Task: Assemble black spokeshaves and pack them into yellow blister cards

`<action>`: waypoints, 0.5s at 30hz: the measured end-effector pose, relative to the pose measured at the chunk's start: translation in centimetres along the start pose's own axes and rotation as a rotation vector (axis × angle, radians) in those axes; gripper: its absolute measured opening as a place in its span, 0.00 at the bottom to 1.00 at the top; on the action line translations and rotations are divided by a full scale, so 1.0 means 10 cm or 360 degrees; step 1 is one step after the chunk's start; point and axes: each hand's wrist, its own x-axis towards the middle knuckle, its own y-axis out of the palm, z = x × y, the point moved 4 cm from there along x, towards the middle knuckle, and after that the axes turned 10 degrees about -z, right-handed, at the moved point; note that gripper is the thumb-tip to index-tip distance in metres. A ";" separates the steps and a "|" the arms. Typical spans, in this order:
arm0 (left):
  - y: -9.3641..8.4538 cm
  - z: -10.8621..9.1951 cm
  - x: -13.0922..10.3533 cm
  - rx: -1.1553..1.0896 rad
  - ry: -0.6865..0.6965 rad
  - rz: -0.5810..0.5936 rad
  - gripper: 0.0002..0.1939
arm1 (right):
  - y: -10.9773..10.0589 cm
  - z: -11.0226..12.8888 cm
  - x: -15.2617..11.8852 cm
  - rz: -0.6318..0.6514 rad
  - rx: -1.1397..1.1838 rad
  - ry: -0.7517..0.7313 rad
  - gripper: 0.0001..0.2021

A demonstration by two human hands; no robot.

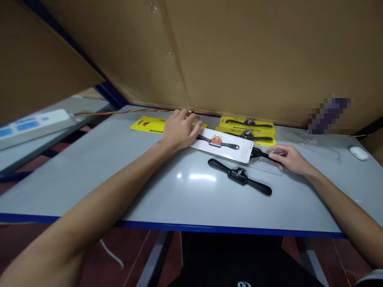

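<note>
A black spokeshave (238, 174) lies loose on the table in front of both hands. My left hand (181, 129) is palm down with its fingers spread over a yellow backing card (146, 124) and the left end of a white printed card (224, 145). The white card carries a picture of a spokeshave. My right hand (289, 160) pinches the handle of a second spokeshave (259, 153), partly hidden under the white card. Clear plastic packaging (273, 168) lies beneath that handle and touches my fingers.
Two packed spokeshaves on yellow cards (263, 126) lie at the back. More clear plastic (314, 147) and a white mouse (358, 153) are on the right. A power strip (32, 125) stands on the left table, its wires running along the cardboard wall (239, 59).
</note>
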 end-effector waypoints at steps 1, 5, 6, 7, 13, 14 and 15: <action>-0.01 0.08 0.01 0.0039 -0.0103 0.0009 0.27 | 0.00 -0.01 0.00 -0.0005 -0.0002 -0.0012 0.25; -0.01 0.24 0.03 0.0197 -0.0442 0.0309 0.32 | 0.00 -0.03 -0.02 -0.0003 -0.0018 -0.0038 0.24; 0.00 0.24 0.03 0.0229 -0.0457 0.0383 0.34 | 0.01 -0.02 -0.02 -0.0002 -0.0016 -0.0039 0.24; 0.00 0.22 0.03 0.0253 -0.0444 0.0439 0.35 | 0.01 -0.02 -0.02 -0.0004 -0.0015 -0.0038 0.24; -0.03 0.16 0.03 0.0264 -0.0322 0.0533 0.37 | 0.02 0.02 -0.05 -0.0020 -0.0019 -0.0050 0.24; -0.05 0.15 0.03 0.0266 -0.0321 0.0529 0.36 | 0.02 0.01 -0.05 -0.0021 -0.0018 -0.0055 0.24; -0.07 0.15 0.04 0.0268 -0.0320 0.0525 0.36 | 0.02 0.01 -0.05 -0.0024 -0.0020 -0.0060 0.23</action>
